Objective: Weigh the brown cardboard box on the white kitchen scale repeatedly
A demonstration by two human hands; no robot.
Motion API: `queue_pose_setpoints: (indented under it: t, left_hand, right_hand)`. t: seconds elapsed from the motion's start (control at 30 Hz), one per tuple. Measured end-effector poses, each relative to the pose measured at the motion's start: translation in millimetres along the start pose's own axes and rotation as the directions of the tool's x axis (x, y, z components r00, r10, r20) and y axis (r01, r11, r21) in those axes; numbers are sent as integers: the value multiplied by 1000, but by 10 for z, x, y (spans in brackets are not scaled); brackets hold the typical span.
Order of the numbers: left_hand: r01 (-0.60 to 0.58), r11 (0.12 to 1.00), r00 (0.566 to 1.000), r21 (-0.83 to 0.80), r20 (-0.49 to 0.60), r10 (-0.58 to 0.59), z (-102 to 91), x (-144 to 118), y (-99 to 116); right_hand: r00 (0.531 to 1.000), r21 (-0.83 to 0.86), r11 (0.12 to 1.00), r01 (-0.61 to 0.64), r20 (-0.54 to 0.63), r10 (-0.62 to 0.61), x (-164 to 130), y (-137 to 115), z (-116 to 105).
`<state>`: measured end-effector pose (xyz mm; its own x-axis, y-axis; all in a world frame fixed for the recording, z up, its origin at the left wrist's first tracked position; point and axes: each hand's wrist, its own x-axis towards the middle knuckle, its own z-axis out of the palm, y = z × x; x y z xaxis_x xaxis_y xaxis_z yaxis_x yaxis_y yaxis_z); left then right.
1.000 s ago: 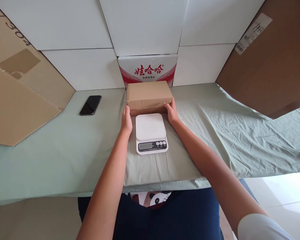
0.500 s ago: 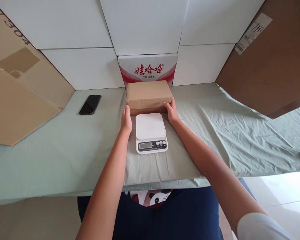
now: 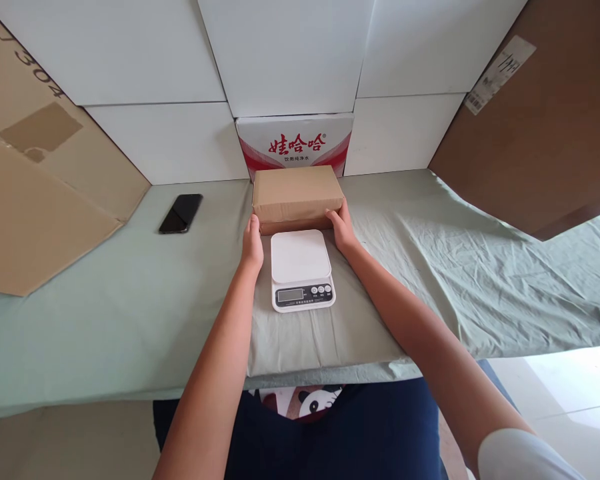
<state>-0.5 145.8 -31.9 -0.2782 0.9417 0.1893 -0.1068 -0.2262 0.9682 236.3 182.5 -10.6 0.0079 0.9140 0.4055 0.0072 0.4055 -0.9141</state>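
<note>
A closed brown cardboard box (image 3: 298,190) rests on the cloth-covered table, gripped from both sides. My left hand (image 3: 253,241) is against its left side, thumb at the near corner and the other fingers mostly hidden. At the right end, my right hand (image 3: 343,228) grips the near corner, its thumb on the front face. Between my wrists, just in front of the box, lies a white digital kitchen scale (image 3: 301,263). Its plate is bare, and a dark panel with a small display and round buttons faces me.
A black phone (image 3: 181,213) lies to the left. Behind the brown box stands a white and red printed carton (image 3: 296,137). Large cardboard pieces flank the table, one at left (image 3: 40,200) and a darker one at right (image 3: 540,147). Green cloth (image 3: 130,320) covers the tabletop.
The whole scene sits slightly lower in the picture, as if the head camera tilted a little. Both hands keep the same hold on the box; nothing else visibly differs.
</note>
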Motion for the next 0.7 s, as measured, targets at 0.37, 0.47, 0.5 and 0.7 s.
queue_pose_setpoints:
  t: [0.37,0.47,0.5,0.7]
  left_hand:
    - [-344,937,938,57,63,340,-46,-618,532]
    - [-330,941,944,76,57,326,-74,-965,566]
    - [-319,945,947,74,52,316,-88,-1062,563]
    - [-218,975,976,46,24,217,-181,-1354,502]
  right_hand:
    - [975,-78,972,223,35,-221,-570,-567,-186]
    - [979,-60,979,197,68,-193,-849,-559,-271]
    - [982,-58,982,181,73,-176,-927,-554,-287]
    - [993,-16,995,94,79,-93,-1150,-568,-260]
